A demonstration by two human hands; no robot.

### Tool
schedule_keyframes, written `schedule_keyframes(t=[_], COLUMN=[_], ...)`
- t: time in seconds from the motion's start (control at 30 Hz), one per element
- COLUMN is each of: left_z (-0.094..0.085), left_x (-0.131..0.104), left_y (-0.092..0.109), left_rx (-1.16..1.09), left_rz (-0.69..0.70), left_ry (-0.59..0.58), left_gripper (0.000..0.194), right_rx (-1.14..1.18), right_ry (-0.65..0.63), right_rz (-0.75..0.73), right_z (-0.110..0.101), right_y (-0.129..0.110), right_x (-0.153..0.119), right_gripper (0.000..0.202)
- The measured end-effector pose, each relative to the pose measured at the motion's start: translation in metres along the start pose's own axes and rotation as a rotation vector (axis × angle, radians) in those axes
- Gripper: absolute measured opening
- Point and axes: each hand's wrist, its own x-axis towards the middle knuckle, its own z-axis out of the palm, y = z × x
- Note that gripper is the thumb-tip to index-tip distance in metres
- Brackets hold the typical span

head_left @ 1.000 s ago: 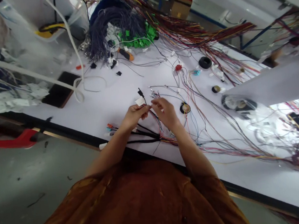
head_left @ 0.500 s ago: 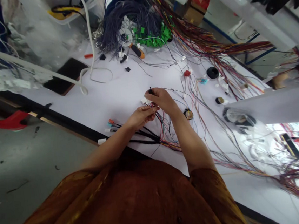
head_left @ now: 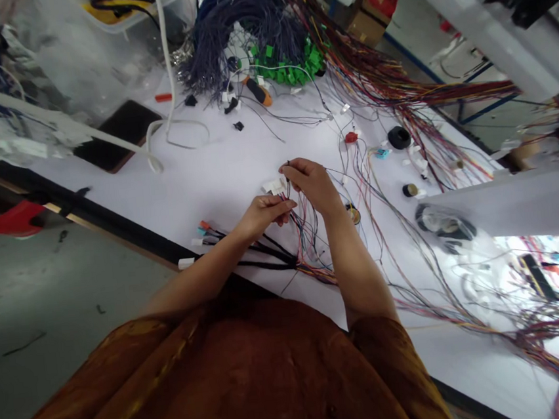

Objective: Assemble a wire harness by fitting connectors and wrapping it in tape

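My left hand (head_left: 267, 214) is closed on a bunch of thin wires (head_left: 303, 227) near the middle of the white table (head_left: 206, 170). Just above and to its right, my right hand (head_left: 309, 180) pinches a thin dark wire between thumb and fingers. White connectors (head_left: 274, 186) lie just beyond my left fingertips. Black sleeved cables (head_left: 269, 256) run under my left forearm to small orange, blue and white connectors (head_left: 204, 226) on the left. The wire ends inside my left grip are hidden.
Beyond the hands lie a yellow-black tool (head_left: 258, 91), green connectors (head_left: 290, 69) and a dark phone-like slab (head_left: 119, 136). Tape rolls (head_left: 398, 137) sit at the right, beside long wire bundles (head_left: 411, 91). A white cable (head_left: 166, 62) hangs at the upper left.
My right hand has shifted slightly right, and the dark wire at its fingertips now shows as a thin strand where a black piece stood. The view has shifted slightly.
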Motion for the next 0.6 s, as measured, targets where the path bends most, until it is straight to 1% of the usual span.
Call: schedule_keyframes(t=[0.1, 0.2, 0.3, 0.43, 0.5, 0.6], left_z=[0.000, 0.000, 0.001, 0.002, 0.001, 0.000], left_x=[-0.001, -0.001, -0.002, -0.002, -0.002, -0.001], left_y=[0.001, 0.003, 0.004, 0.002, 0.001, 0.001], left_rx=[0.019, 0.033, 0.009, -0.040, -0.042, 0.006], left_rz=[-0.004, -0.009, -0.020, -0.039, -0.024, 0.031], left_ry=[-0.012, -0.008, -0.003, 0.004, 0.003, 0.007], left_gripper=[0.036, 0.036, 0.035, 0.034, 0.034, 0.034], right_rx=[0.030, 0.086, 0.122, 0.153, 0.157, 0.201], right_ry=[-0.014, -0.014, 0.010, 0.051, 0.067, 0.071], right_rz=[0.031, 0.058, 0.063, 0.057, 0.069, 0.120], right_z=[-0.002, 0.002, 0.008, 0.013, 0.015, 0.016], right_y=[0.003, 0.010, 0.014, 0.012, 0.011, 0.013], right_x=[0.003, 0.006, 0.006, 0.003, 0.001, 0.002], right_gripper=[0.027, 0.031, 0.030, 0.025, 0.026, 0.033])
